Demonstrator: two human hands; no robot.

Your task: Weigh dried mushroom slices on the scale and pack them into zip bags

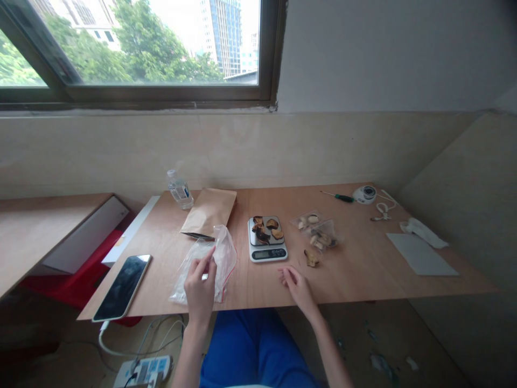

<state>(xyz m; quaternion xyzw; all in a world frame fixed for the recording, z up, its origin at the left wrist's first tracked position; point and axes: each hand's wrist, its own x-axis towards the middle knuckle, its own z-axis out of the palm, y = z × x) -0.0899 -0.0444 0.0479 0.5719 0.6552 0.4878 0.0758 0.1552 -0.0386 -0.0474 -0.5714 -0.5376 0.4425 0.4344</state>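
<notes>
My left hand point(200, 288) pinches the edge of a clear plastic zip bag point(220, 256) that lies on the wooden table point(363, 269). My right hand point(296, 284) rests on the table with loosely curled fingers and holds nothing. Just beyond it stands a small digital kitchen scale point(267, 249) with several dark dried slices on its platform. One loose dried piece point(311, 259) lies to the right of the scale. Two small clear bags of dried pieces point(319, 229) sit further right.
A brown paper bag point(210, 211) and a small water bottle point(180, 190) stand behind the zip bag. A phone point(123, 286) lies at the table's left front edge. At the far right are a green screwdriver point(338, 197), a round white device point(364, 194), a grey sheet point(422, 254).
</notes>
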